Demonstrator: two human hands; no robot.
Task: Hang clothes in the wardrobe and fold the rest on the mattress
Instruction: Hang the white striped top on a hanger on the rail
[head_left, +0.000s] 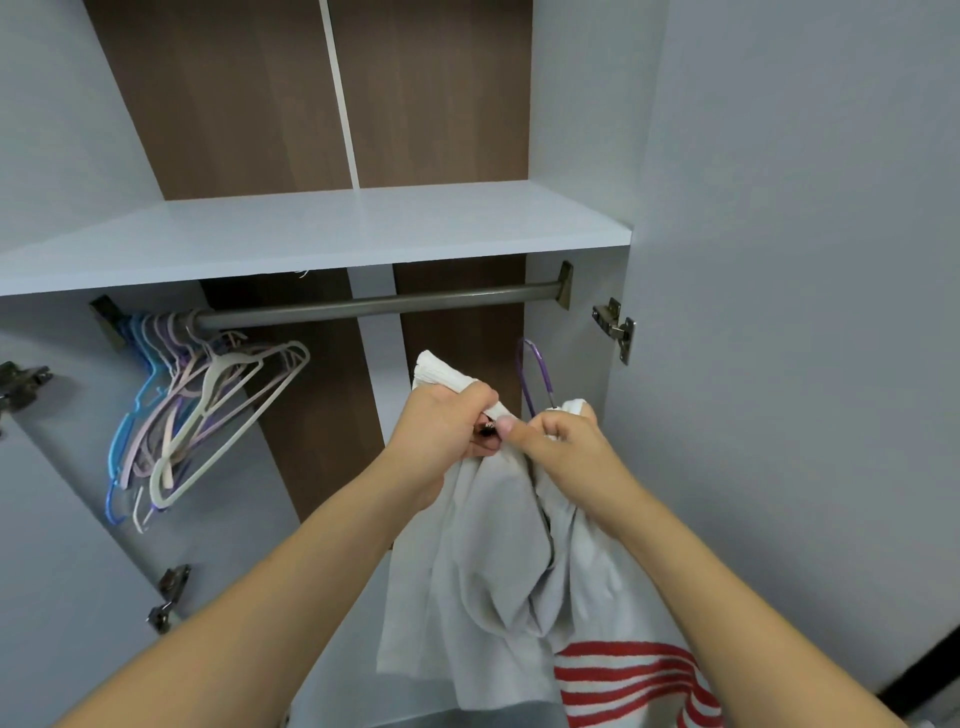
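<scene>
Left hand: the left hand (441, 423) was raised in front of the open wardrobe, forearm reaching up from the lower left, fingers curled round a bunched fold of the white garment (498, 545) at its top edge.
Right hand: the right hand (558, 439) sat just beside the left, thumb tips nearly touching, fingers curled and pinching the same garment's top edge; its forearm came up from the lower right.
Between the hands: a small dark object showed in the gap at the thumbs; what it was could not be told.
Garment: pale grey-white cloth hung down from both hands, falling in loose folds below the wrists, with red-and-white stripes at its lower part under the right forearm.
Purple hanger: the hook of a purple hanger (535, 374) rose just above the right hand's knuckles, its lower part hidden by the cloth and fingers.
Rail: a metal rail (374, 306) ran across above and beyond both hands, apart from the hook.
Spare hangers: a bunch of blue, lilac and cream hangers (208, 405) hung on the rail well to the left of the left hand.
Shelf: a pale shelf (337, 228) lay above the rail.
Door: the open wardrobe door (779, 312), with its hinge (615, 327), stood close to the right of the right hand.
</scene>
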